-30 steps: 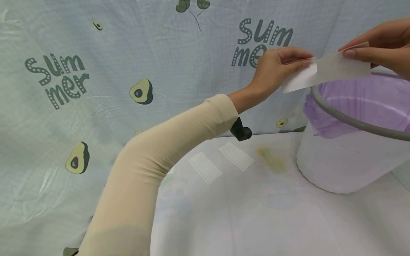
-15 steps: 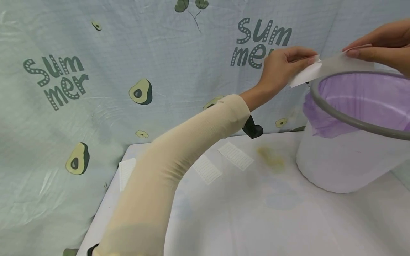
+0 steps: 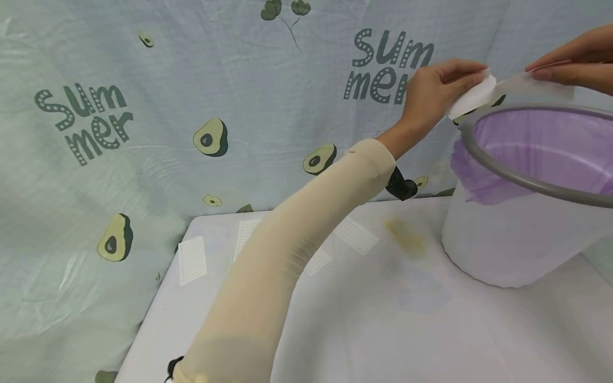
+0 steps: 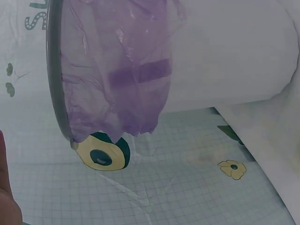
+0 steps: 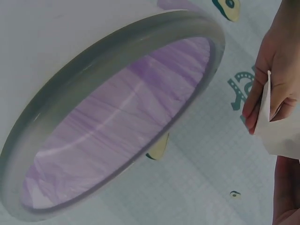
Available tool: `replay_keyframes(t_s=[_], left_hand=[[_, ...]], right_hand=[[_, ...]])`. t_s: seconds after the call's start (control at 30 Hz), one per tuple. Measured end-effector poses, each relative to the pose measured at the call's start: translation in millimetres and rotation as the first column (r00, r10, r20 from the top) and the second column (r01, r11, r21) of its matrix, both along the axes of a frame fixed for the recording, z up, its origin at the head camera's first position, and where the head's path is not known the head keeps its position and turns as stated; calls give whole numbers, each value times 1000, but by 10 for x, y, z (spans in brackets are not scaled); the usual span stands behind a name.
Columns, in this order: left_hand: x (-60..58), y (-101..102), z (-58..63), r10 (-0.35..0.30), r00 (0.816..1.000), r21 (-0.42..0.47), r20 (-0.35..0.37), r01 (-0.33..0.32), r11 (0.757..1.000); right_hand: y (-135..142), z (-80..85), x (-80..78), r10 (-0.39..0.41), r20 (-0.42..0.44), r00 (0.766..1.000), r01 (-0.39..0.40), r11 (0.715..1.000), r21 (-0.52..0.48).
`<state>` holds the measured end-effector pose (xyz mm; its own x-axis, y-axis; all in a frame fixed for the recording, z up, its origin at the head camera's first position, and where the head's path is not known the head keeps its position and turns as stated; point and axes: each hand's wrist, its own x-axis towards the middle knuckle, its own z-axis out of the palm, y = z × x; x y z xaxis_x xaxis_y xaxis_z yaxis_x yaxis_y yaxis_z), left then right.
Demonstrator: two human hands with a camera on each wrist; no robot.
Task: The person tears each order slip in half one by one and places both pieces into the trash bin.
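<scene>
My left hand [image 3: 433, 90] pinches the left end of a white piece of paper [image 3: 474, 97] between thumb and fingers, in the head view. At the right edge my right hand [image 3: 581, 64] pinches its other, thinner-looking end. The paper is held up over the far rim of a bin, bent near the left fingertips. In the right wrist view the paper [image 5: 283, 136] spans between the left hand above and the right hand below. The left wrist view shows only a sliver of the left hand [image 4: 7, 197]; the paper is outside it.
A white bin [image 3: 507, 239] with a grey rim [image 3: 527, 183] and purple bag [image 3: 541, 143] stands at the right. Several white lined cards [image 3: 192, 260] lie on the white table [image 3: 383, 330], some partly behind the left sleeve [image 3: 287, 239]. A printed curtain [image 3: 158, 191] hangs behind.
Both hands have shifted to the right, the left one also upward. The paper has moved with them, and its left part is more bent. More cards show left of the sleeve.
</scene>
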<state>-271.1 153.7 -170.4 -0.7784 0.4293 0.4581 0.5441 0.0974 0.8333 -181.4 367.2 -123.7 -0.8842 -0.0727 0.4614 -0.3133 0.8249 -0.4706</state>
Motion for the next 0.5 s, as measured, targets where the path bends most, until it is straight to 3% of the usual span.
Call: replay_keyframes(t_s=[0.1,0.17,0.3,0.43,0.5], left_hand=[[-7,15,18,12,1000,-14,-19,-12,1000],[-24,45,32,21,999,-24,-30,-21,999],[-82,106,59,33,997,-40,-73,-36,999],[-152,147,102,55,992,-49,-110,-60,997],[-187,157,132,76,990,-53,-119,-83,995]], right_hand=[[108,6,-85,-22,13,1000,21,997,75],[264,-32,-190,4,-34,999,0,995,99],[783,-138,-538,23,-40,999,-22,1000,21],[1296,-192,-934,-51,73,996,53,998,-22],[1307,-158,-949,-92,140,986,94,995,-9]])
